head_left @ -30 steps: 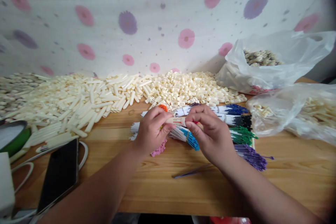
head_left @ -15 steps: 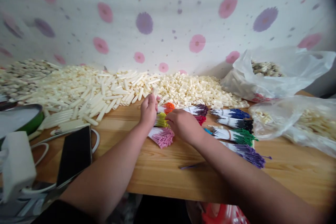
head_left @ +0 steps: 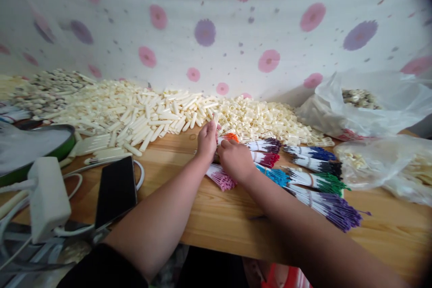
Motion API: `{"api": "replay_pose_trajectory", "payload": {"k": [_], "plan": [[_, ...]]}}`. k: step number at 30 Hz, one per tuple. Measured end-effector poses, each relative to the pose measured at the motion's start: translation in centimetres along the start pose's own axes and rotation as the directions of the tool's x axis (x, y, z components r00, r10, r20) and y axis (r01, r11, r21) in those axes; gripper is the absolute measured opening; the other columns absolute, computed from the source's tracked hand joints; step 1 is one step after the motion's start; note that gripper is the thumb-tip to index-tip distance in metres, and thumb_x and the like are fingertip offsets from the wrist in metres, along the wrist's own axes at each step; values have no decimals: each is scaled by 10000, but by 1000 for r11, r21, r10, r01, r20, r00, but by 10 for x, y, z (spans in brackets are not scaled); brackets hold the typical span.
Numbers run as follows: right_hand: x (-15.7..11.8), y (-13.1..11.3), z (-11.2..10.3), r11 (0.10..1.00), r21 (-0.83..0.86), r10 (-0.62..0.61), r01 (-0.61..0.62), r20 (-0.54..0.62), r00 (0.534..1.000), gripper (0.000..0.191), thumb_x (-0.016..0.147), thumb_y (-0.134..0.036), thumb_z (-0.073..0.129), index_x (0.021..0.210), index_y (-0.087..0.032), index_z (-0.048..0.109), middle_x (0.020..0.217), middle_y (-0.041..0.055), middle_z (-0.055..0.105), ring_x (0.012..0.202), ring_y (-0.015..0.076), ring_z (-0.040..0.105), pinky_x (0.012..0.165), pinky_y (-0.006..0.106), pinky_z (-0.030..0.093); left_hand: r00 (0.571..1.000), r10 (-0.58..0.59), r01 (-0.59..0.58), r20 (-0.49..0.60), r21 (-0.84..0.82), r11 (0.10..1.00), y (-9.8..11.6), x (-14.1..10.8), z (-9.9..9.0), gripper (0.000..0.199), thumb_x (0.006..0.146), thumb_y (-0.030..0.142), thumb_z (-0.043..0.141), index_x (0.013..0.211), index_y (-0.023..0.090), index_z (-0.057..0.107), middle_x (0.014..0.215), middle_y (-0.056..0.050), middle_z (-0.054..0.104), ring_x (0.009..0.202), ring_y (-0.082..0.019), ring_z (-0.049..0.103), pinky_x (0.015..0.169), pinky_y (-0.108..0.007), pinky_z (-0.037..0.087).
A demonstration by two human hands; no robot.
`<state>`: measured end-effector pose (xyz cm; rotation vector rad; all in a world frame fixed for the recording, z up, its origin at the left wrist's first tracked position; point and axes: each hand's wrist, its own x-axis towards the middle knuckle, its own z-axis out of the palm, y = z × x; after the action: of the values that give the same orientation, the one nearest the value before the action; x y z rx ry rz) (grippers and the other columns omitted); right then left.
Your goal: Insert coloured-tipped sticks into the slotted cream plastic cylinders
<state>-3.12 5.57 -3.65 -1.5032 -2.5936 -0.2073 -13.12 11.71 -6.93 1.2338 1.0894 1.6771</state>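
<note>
My left hand (head_left: 207, 140) is closed around a cream plastic piece (head_left: 215, 118) that sticks up past its thumb. Close beside it on the right, my right hand (head_left: 235, 156) has its fingers bent together over the bundles; anything between them is hidden. Around the hands lie bundles of thin white sticks with coloured tips: orange (head_left: 231, 137), pink (head_left: 222, 179), red (head_left: 270, 159), dark purple (head_left: 271, 145) and light blue (head_left: 277, 176). Further right are blue (head_left: 320, 152), black (head_left: 332, 166), green (head_left: 332, 182) and violet (head_left: 344, 210) ones.
Heaps of cream tubes (head_left: 158, 114) and short cream pieces (head_left: 263, 119) line the back of the wooden table (head_left: 209, 222). Plastic bags (head_left: 367, 162) stand right. A phone (head_left: 116, 189), white power adapter (head_left: 49, 198), cables and green-rimmed bowl (head_left: 69, 144) are left.
The view has shifted, so the table's contents appear further right. My right hand has moved nearer my left hand, covering the yellow-green bundle. More of the light blue bundle shows.
</note>
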Motion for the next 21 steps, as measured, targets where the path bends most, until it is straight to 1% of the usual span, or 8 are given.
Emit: {"api": "replay_pose_trajectory", "payload": {"k": [6, 8, 11, 13, 15, 17, 19, 21], "plan": [[-6, 6, -3, 998, -45, 35, -36, -9, 999, 262, 891, -134, 357, 976, -122, 604, 977, 149, 608, 924, 256, 571, 704, 321, 452, 998, -3, -5, 68, 120, 993, -1, 0, -3, 490, 846, 606, 400, 735, 161, 574, 529, 31, 409, 447, -85, 365, 435, -220, 317], [-16, 20, -11, 996, -64, 56, -57, -3, 998, 244, 885, -120, 362, 979, -121, 587, 955, 141, 613, 869, 239, 586, 682, 307, 436, 995, 13, -30, 102, 165, 986, 3, -1, -4, 461, 853, 578, 418, 739, 163, 584, 543, 21, 444, 486, -96, 404, 467, -221, 341], [-37, 51, -23, 990, -43, 137, -138, -8, 990, 182, 873, -120, 396, 941, -141, 564, 855, 97, 622, 720, 192, 584, 596, 265, 386, 976, 35, -90, 213, 257, 962, 13, -8, -2, 377, 814, 527, 528, 750, 161, 587, 597, 18, 498, 560, -105, 454, 531, -224, 371], [-51, 70, -28, 984, 80, 165, -162, -39, 986, 128, 876, -145, 426, 885, -162, 553, 810, 61, 614, 684, 163, 558, 591, 248, 360, 934, -6, -114, 356, 313, 943, 22, -16, 2, 336, 738, 487, 642, 748, 155, 590, 640, 17, 538, 596, -110, 480, 561, -230, 382], [-61, 84, -29, 964, 242, 137, -112, -92, 986, 109, 873, -160, 449, 827, -171, 547, 797, 40, 599, 692, 144, 532, 615, 239, 353, 848, -113, -102, 517, 368, 924, 29, -26, 7, 308, 681, 431, 709, 740, 149, 603, 666, 12, 566, 611, -116, 499, 563, -233, 383], [-67, 90, -26, 931, 363, 101, -40, -152, 983, 123, 862, -140, 453, 790, -168, 549, 788, 33, 584, 699, 134, 513, 631, 239, 353, 764, -218, -76, 607, 420, 904, 35, -35, 12, 253, 685, 374, 709, 717, 144, 608, 648, 13, 560, 597, -114, 497, 548, -232, 377], [-69, 92, -22, 864, 503, 129, -9, -204, 970, 111, 849, -143, 475, 779, -168, 558, 766, 25, 576, 696, 129, 510, 638, 241, 365, 739, -262, -40, 621, 429, 902, 38, -41, 16, 224, 708, 338, 687, 668, 141, 589, 606, 22, 527, 569, -104, 480, 534, -228, 373], [-71, 92, -18, 719, 695, 218, 3, -229, 949, 61, 839, -188, 519, 847, -175, 578, 740, 8, 579, 675, 121, 522, 634, 241, 391, 744, -268, 8, 612, 393, 920, 40, -45, 18, 231, 728, 329, 668, 638, 142, 566, 578, 34, 497, 542, -91, 457, 525, -223, 375]]}}
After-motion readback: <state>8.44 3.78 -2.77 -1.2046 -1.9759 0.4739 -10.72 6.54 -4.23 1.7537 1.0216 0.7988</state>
